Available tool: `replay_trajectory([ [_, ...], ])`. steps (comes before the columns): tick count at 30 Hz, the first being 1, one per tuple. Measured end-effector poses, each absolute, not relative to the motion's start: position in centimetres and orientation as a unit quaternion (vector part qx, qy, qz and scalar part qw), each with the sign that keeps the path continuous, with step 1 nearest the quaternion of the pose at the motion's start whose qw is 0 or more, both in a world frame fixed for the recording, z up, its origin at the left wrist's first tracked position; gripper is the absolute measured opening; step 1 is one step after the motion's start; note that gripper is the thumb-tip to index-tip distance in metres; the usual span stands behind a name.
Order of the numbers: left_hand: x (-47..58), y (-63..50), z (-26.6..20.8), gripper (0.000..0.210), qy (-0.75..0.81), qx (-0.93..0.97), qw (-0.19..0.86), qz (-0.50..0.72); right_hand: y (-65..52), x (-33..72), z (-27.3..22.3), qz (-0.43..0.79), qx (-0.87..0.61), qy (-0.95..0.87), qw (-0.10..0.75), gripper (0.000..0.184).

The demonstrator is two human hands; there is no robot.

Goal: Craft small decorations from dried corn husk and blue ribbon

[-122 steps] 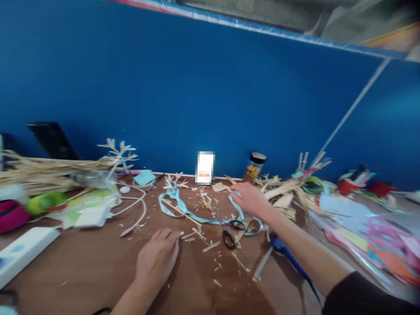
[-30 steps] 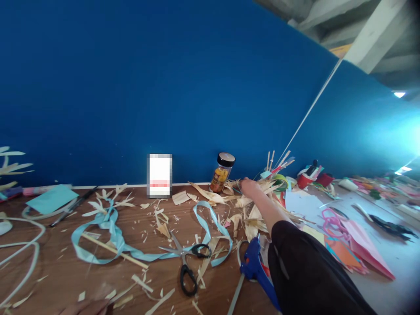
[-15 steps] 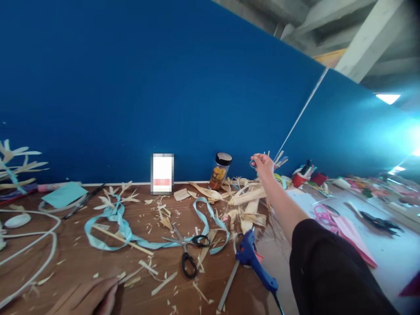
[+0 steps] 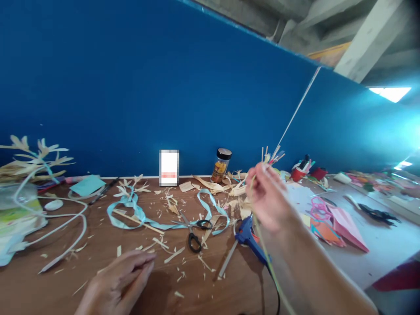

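Note:
My right hand (image 4: 271, 199) is raised over the right side of the table, its fingertips pinched on a long, thin pale yellow-green strip (image 4: 269, 262). The strip hangs down past the blue glue gun (image 4: 254, 240) and out at the bottom edge. My left hand (image 4: 116, 282) is low over the table at the front left, fingers loosely bent with a gap at the thumb and nothing seen in it. Black-handled scissors (image 4: 194, 241) lie between the hands, across a light blue ribbon (image 4: 149, 222). A husk flower (image 4: 131, 189) is joined to that ribbon.
A jar with a black lid (image 4: 220, 166) stands by the blue partition (image 4: 131, 87), near dry husks (image 4: 210, 186). Husk scraps litter the brown table. At left are a white cable (image 4: 83, 218) and husk flowers (image 4: 46, 153); at right, pink paper (image 4: 349, 227) and a red pen cup (image 4: 298, 174).
My right hand has come back nearer from the partition, and the strip it draws out now shows at length. My left hand has moved right and lifted. The view has shifted left.

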State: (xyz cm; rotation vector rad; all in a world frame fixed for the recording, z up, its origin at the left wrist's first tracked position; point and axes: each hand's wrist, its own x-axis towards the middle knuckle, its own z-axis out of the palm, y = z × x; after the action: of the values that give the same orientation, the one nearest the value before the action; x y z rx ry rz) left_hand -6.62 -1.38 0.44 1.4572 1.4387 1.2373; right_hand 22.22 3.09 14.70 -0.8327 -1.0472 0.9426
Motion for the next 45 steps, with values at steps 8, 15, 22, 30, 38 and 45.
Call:
replay_trajectory([
  [8, -3.4, -1.3, 4.9, 0.033, 0.464, 0.562, 0.553, 0.404, -2.4, 11.1, 7.6, 0.497, -0.456, -0.551, 0.491, 0.008],
  [15, -2.9, 1.1, 3.7, 0.026, 0.444, 0.456, 0.664, 0.393, 1.5, 10.2, 4.4, 0.417, -0.473, -0.543, 0.555, 0.009],
  [22, -3.2, 1.2, 1.3, 0.021, 0.428, 0.337, 0.722, 0.426, 0.5, 9.9, 3.4, 0.384, -0.486, -0.571, 0.538, 0.02],
  [30, -3.3, 1.1, 0.2, 0.014, 0.384, 0.244, 0.721, 0.524, -0.4, 8.6, 1.4, 0.456, -0.49, -0.563, 0.484, 0.01],
  [38, -3.2, 1.2, -0.7, 0.015, 0.401, 0.272, 0.691, 0.536, 0.0, 8.4, 0.7, 0.547, -0.493, -0.495, 0.461, 0.022],
  [45, -3.4, 1.9, -0.8, 0.02, 0.451, 0.258, 0.626, 0.581, -0.1, 7.6, -0.1, 0.619, -0.51, -0.418, 0.427, 0.031],
])
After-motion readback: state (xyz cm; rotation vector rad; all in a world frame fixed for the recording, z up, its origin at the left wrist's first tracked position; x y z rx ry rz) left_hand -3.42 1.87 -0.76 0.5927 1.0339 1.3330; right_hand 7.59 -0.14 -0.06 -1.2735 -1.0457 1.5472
